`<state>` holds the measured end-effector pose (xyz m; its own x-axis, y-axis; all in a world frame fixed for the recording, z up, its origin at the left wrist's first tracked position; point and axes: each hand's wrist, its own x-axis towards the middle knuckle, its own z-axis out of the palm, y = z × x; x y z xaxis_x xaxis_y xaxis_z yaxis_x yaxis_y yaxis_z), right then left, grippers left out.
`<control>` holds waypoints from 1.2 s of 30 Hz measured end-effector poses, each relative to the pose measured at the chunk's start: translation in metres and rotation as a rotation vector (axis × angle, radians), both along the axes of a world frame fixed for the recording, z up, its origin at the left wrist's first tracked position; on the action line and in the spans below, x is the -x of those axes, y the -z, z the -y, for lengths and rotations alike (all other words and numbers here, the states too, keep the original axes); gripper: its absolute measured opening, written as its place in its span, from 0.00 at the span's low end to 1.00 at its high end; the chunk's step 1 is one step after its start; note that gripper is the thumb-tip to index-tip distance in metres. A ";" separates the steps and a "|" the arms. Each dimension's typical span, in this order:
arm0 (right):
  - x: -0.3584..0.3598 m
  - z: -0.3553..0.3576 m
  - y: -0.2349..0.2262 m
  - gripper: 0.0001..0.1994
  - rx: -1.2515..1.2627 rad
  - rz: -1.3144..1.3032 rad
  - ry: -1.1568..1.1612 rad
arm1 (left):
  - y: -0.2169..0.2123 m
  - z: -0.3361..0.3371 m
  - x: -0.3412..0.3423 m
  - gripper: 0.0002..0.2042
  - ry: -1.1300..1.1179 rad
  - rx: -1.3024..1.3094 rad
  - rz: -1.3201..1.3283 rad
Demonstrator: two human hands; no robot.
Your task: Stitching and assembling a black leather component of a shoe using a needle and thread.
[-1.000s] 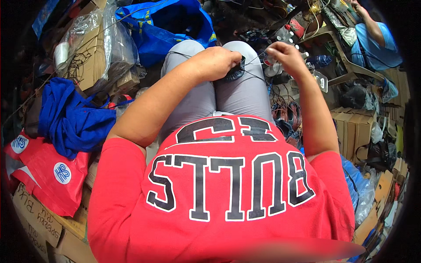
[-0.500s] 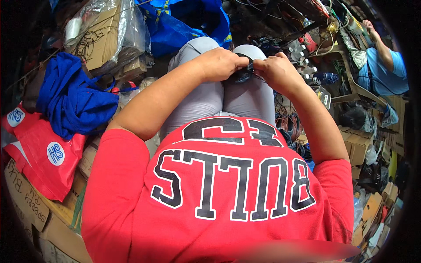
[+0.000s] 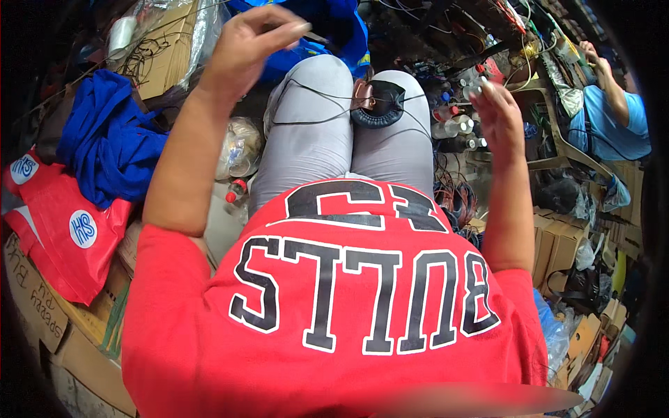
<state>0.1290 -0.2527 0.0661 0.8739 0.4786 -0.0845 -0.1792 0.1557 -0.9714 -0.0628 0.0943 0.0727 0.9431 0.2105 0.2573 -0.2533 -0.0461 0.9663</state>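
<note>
On my thighs lies a small black piece (image 3: 380, 120) with a rounded, gathered edge and a brown part (image 3: 363, 96) at its left side; I cannot tell its kind. Thin dark cord (image 3: 313, 93) runs from it in a loose loop over my left thigh, and more trails over the right one. My left hand (image 3: 254, 45) is lifted at the upper left, fingers bent toward the thumb. At the right, my right hand (image 3: 498, 115) is raised with its fingers drawn together. Whatever thin thing either hand pinches is not clear. Both are apart from the black piece.
A blue bag (image 3: 327, 35) stands beyond my knees. Blue cloth (image 3: 104, 139) and a red bag (image 3: 70, 244) lie at the left. Several plastic bottles (image 3: 453, 127) stand right of my knees. A person in light blue (image 3: 606, 118) is at the far right, near cardboard boxes (image 3: 557, 240).
Both hands have left the black piece and moved wide apart, the left up and leftward, the right outward to the right. The black piece now rests on my thighs with its cord in view.
</note>
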 end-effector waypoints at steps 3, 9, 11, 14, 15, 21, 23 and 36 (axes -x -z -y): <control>0.022 -0.054 -0.010 0.08 -0.328 -0.108 -0.086 | -0.018 0.053 -0.025 0.09 0.353 0.365 0.245; 0.044 -0.040 -0.037 0.13 0.319 0.158 -0.691 | 0.007 0.072 0.011 0.11 0.517 0.005 -0.239; 0.038 -0.003 -0.012 0.11 0.663 0.509 -0.761 | 0.028 0.039 0.024 0.08 0.190 -0.741 -0.113; -0.005 0.089 0.021 0.11 1.076 0.579 -0.415 | 0.027 -0.051 0.046 0.07 -0.140 -1.016 -0.169; -0.019 0.132 0.024 0.11 1.003 0.635 -0.315 | 0.013 -0.088 0.059 0.08 -0.291 -1.219 -0.266; -0.030 0.388 -0.014 0.15 2.047 0.357 0.190 | -0.092 -0.244 0.147 0.17 -1.225 -1.445 -0.961; -0.027 0.393 -0.005 0.16 2.273 0.213 0.120 | -0.079 -0.229 0.139 0.17 -1.142 -1.420 -0.812; 0.060 -0.025 0.023 0.13 0.649 0.063 -0.462 | 0.051 0.084 -0.015 0.10 0.029 -0.696 -0.141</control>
